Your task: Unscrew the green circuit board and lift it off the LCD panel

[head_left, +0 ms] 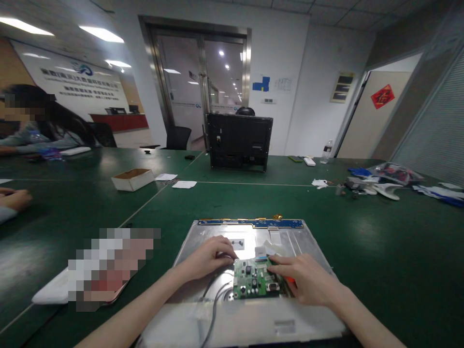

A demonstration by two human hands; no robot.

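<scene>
A silver display panel (308, 246) lies face down on the green table in front of me, with a blue strip board (253, 223) along its far edge. A small green circuit board (253, 282) rests on the panel's back. My left hand (210, 256) curls its fingers at the board's upper left corner, next to grey cables (213, 299). My right hand (304, 280) rests on the board's right side, fingers pointing at a white ribbon cable (264, 250); something orange shows under the palm.
A black monitor housing (239, 141) stands upright at the far side. A cardboard box (132, 179) and white papers (184, 184) lie to the left, loose parts (373, 186) to the right. Another person's hand (14, 199) rests at the left edge; a seated person (39, 125) is farther back.
</scene>
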